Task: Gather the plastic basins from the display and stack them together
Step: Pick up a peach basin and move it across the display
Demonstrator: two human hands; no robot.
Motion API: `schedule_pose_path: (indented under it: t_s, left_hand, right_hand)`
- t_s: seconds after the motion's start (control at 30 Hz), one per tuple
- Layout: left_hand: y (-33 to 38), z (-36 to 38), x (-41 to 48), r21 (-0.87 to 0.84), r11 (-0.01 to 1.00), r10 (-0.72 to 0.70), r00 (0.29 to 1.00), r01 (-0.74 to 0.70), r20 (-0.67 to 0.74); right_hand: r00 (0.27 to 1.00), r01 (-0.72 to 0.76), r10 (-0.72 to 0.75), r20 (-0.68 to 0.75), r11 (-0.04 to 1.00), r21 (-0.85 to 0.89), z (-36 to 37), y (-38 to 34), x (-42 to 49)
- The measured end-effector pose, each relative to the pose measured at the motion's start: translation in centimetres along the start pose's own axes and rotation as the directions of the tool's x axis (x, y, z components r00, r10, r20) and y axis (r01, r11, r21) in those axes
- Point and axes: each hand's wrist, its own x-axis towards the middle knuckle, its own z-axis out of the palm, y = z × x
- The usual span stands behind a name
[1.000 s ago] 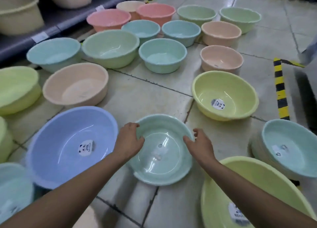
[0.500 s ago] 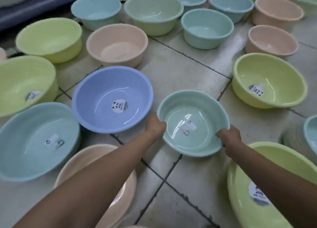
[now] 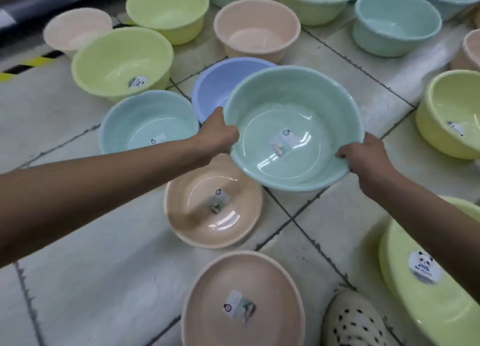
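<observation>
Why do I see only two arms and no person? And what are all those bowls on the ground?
No machine here, just a person. They wear a camera on their head, so this picture looks down as their eyes do and shows only their arms. The left hand and the right hand grip opposite edges of the mint green basin, held up over the tiled floor. On the floor stand many more plastic basins, such as a purple-blue basin, a light blue basin, a peach basin and a yellow-green basin. At the bottom is the person's white shoe.
</observation>
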Motion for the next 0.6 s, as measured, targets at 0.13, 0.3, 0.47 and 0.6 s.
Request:
schedule_pose_path:
  t_s: [0.13, 0.3, 0.47, 0.6]
  left_hand:
    - [-5.3, -4.9, -5.4, -0.023, 0.998, -0.060, 0.994, 0.058, -0.095]
    - [-10.2, -6.6, -10.9, -0.092, 0.984, -0.164, 0.970, 0.150, -0.178]
    - [-13.1, -6.7, -12.1, -0.157, 0.973, -0.203, 0.951, 0.170, -0.233]
    - [-13.9, -6.3, -12.9, -0.205, 0.961, -0.237, 0.936, 0.186, -0.260]
  right_hand:
    - [0.986, 0.029, -0.016, 0.165, 0.996, -0.080, 5.3, 0.5, -4.2]
    - [0.953, 0.057, -0.007, 0.302, 0.986, -0.157, 10.4, 2.9, -7.0]
    - [0.949, 0.127, -0.067, 0.309, 0.976, -0.179, 12.0, 3.8, -7.7]
    - [0.949, 0.119, -0.063, 0.308, 0.979, -0.167, 12.0, 4.5, -8.4]
